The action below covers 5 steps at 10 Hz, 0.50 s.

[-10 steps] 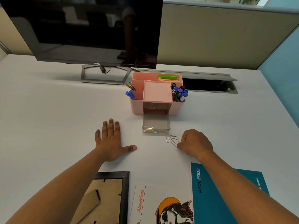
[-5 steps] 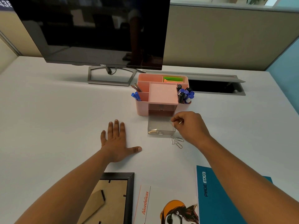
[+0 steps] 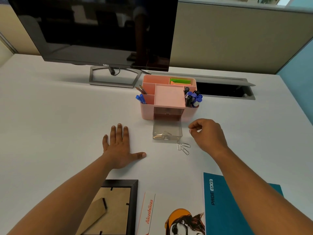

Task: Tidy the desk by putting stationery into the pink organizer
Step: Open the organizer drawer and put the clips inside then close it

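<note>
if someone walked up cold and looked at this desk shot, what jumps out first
The pink organizer at the desk's centre stands out, with pens in both side slots and its clear drawer pulled out in front, a paper clip inside. Three loose paper clips lie on the white desk just before the drawer, between the flat left hand and the curled right hand. A big dark monitor fills the back left.

- picture frame [image 3: 116, 207] and illustrated booklet [image 3: 171, 216] run off the bottom edge
- monitor [image 3: 101, 29] top cut off
- drawer [image 3: 167, 133] contents too small to count
</note>
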Motion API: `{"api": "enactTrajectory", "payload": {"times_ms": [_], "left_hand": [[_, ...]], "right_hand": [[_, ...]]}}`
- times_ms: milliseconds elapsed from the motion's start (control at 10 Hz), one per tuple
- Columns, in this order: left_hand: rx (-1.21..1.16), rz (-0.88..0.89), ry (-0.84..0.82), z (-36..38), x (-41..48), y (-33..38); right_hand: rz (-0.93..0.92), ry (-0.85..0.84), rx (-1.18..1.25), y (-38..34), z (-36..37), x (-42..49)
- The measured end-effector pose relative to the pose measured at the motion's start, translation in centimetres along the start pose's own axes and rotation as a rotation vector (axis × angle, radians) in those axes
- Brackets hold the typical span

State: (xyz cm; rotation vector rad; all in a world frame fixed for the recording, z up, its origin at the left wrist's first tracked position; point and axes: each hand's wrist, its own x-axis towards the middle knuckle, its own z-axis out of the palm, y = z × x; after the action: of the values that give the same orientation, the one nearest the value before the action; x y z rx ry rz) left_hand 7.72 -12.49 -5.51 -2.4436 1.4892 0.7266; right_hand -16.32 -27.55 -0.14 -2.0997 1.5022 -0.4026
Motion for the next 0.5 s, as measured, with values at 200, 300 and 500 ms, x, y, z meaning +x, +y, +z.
{"api": "enactTrajectory", "payload": {"times_ms": [200,300,500], "left_hand": [[0.003,-0.005,-0.004,-0.2,-0.1,0.2],[0.008,-0.009,-0.012,-0.3,-0.2,0.3],[0.014,-0.009,-0.013,-0.3,-0.2,0.4]], "right_hand": [[0.118,-0.157,-0.116,1.5,0.8,-1.5],[0.136,-0.203,-0.17,1.4,1.2,-1.6],[0.164,-0.296,-0.253,1.3,1.3,-1.6]]}}
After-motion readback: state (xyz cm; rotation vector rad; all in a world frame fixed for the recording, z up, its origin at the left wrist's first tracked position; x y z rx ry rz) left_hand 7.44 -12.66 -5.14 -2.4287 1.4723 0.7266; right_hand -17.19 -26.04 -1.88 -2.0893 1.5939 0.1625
